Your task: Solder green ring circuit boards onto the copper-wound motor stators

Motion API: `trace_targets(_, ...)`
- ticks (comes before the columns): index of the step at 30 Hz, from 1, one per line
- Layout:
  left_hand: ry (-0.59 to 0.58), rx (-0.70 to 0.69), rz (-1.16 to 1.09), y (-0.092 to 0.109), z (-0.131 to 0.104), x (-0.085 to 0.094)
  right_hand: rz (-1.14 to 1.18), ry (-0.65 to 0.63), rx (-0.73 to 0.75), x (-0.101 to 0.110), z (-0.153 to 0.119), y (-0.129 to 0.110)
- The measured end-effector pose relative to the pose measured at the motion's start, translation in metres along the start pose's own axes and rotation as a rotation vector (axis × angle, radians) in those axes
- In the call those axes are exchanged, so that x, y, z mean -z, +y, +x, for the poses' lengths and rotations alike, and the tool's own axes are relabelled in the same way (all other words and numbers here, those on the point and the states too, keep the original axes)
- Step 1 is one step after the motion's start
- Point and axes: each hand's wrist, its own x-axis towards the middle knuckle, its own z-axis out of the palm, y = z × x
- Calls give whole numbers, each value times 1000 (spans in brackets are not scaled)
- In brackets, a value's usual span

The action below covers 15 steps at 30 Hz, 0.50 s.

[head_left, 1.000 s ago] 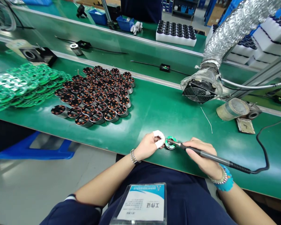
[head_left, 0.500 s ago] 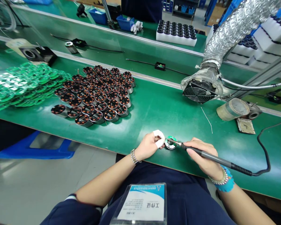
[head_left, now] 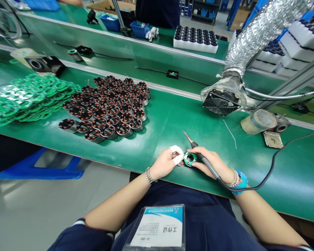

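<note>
A motor stator with a round green circuit board [head_left: 190, 159] on top stands at the table's front edge. My left hand [head_left: 167, 161], with white finger covers on thumb and forefinger, is closed in a pinch at the stator's left side; whatever lies between those fingertips is hidden. In my right hand [head_left: 211, 162] is a soldering iron [head_left: 206, 164], its tip pointing up and away to the left, off the board. The thumb and forefinger of that same hand reach to the right and far sides of the stator.
Many copper-wound stators [head_left: 112, 111] stand grouped left of centre, beside stacked green circuit boards [head_left: 28, 96]. A fume fan [head_left: 221, 103] on a foil duct hangs at right. Near it lie a thin wire [head_left: 229, 133], a round container [head_left: 258, 122] and a small square tin [head_left: 273, 139].
My right hand has swung the soldering iron's tip up off the board and moved left, bringing its fingers to the stator. My left hand stays nearly where it was.
</note>
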Motion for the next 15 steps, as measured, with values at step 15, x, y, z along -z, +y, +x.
trace_targets(15,-179,-277,400,3,-6,11,-135,273,-95,-21,-29,0)
